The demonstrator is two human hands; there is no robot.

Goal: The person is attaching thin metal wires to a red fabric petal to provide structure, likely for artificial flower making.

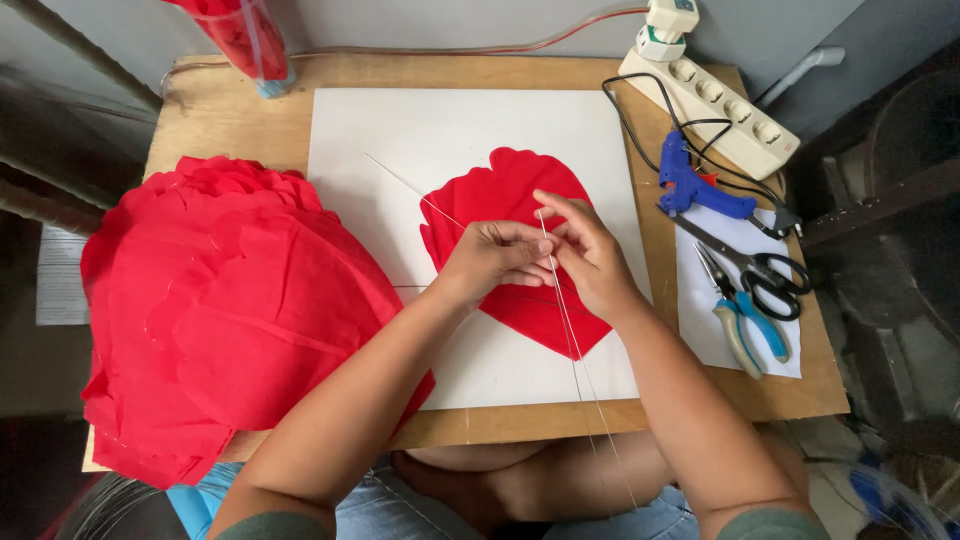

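Red paper petal (500,200) lies on a white board (400,130) in the middle of the wooden tabletop (220,110). Left hand (492,258) and right hand (590,255) meet over it, each grip pinched together on a thin wire (570,330). More red petals (230,300) are piled at the left; a blue glue gun (695,190), scissors (755,265) and pliers (740,320) lie at the right.

Wooden board (230,110) carrying white sheet (440,130), red petals (230,300), glue gun (695,185), power strip (720,105), paper (720,330).

1 red petal (515,250), 1 glue gun (695,188), 1 scissors (755,265), 1 pliers (742,318), 1 pwr strip (715,105), 2 hands (490,262) (592,255)
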